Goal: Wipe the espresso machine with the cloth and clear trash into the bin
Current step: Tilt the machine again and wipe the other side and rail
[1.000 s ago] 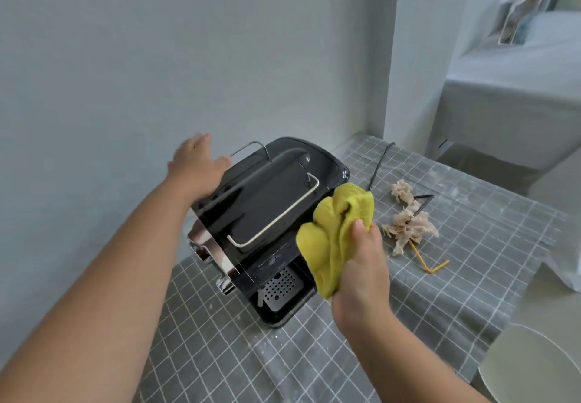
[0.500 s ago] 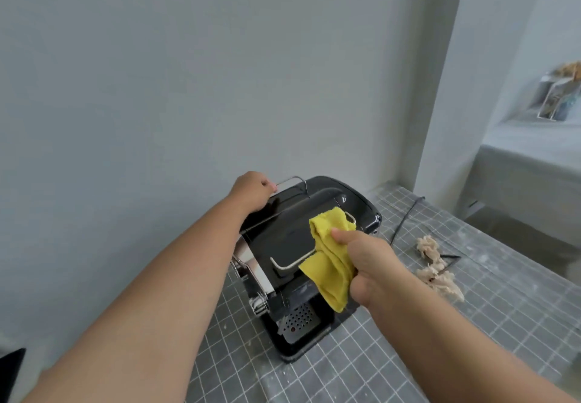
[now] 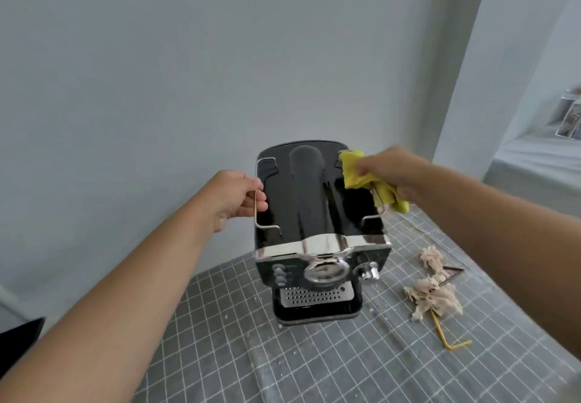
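The black machine (image 3: 317, 214) stands on the counter (image 3: 220, 355), and the left hand (image 3: 234, 203) holds its side wire rail with curled fingers. The right hand (image 3: 388, 171) grips the yellow cloth (image 3: 355, 171) on the top back corner. A hard push could tip the machine, and the trash (image 3: 432, 297) beside it is not yet cleared

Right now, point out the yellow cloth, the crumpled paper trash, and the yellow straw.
yellow cloth (image 3: 353, 172), head view, on the bunched fold beside the fingers.
crumpled paper trash (image 3: 435, 297), head view, middle of the nearer clump.
yellow straw (image 3: 446, 338), head view, near its bend.
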`<state>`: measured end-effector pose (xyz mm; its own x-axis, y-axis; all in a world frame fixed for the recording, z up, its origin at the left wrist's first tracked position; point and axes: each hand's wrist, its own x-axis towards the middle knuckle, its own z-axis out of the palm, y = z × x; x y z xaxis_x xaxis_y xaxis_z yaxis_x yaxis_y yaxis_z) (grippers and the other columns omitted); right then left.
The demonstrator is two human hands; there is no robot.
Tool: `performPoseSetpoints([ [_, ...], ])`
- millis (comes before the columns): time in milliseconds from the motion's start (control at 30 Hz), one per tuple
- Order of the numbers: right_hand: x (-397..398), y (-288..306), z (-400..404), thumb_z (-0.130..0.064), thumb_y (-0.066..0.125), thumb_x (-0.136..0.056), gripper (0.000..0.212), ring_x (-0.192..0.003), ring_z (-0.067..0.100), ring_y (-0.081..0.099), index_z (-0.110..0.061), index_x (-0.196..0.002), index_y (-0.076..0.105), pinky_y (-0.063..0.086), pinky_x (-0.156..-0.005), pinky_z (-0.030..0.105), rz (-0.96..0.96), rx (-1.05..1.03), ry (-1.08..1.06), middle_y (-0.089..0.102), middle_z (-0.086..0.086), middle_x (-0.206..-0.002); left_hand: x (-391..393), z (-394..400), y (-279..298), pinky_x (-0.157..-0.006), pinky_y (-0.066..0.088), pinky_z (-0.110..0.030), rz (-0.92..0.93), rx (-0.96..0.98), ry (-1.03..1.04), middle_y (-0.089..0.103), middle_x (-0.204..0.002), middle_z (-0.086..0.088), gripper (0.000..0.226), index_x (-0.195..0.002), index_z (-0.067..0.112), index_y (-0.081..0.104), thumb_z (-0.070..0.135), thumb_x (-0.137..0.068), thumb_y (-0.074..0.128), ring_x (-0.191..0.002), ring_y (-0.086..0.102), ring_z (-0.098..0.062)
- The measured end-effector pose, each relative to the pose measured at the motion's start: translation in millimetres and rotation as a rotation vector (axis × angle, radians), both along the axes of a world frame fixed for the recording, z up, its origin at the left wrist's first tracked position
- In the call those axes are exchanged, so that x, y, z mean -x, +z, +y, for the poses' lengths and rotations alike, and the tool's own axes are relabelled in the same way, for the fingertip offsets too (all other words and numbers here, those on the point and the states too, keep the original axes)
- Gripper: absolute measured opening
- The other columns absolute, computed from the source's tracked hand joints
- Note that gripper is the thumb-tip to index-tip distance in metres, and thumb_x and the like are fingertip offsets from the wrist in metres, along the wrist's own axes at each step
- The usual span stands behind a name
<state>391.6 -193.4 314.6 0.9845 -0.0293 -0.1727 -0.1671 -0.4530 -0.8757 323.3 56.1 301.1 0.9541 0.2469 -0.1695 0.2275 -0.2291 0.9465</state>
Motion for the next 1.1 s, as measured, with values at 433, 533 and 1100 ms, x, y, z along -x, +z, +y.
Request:
performPoseSetpoints([
  [433,-76,-9,44,-0.021,0.067,-0.057,0.018,-0.059,0.022,0.043,-0.011,-0.060,0.053,0.036,-0.052,0.027,-0.116,0.515,0.535,0.049,0.006,-0.068,88,-97,-43,-0.055,0.053,-0.019,-0.135,0.385,0.266,0.076,-0.085,-0.003,0.012,-0.100,0.007,0.046,0.009,-0.095,0.057,-0.077,0.073,-0.015],
  [533,-77,-17,61,-0.021,0.065,-0.056,0.018,-0.057,0.022,0.042,-0.009,-0.062,0.052,0.035,-0.050,0.027,-0.166,0.603,0.635,0.048,0.007,-0.068,90,-139,-59,-0.062,0.056,-0.022,-0.183,0.436,0.385,0.076,-0.085,-0.003,0.016,-0.105,0.007,0.044,0.009,-0.095,0.056,-0.077,0.073,-0.017],
  [1100,-97,-59,87,-0.023,0.061,-0.072,0.026,-0.073,0.024,0.047,0.001,-0.080,0.065,0.039,-0.062,0.030,-0.261,0.594,0.941,0.053,0.010,-0.080,68,-198,-104,-0.064,0.057,-0.024,-0.246,0.527,0.559,0.075,-0.093,-0.009,0.019,-0.113,0.002,0.039,0.011,-0.099,0.047,-0.074,0.072,-0.016],
])
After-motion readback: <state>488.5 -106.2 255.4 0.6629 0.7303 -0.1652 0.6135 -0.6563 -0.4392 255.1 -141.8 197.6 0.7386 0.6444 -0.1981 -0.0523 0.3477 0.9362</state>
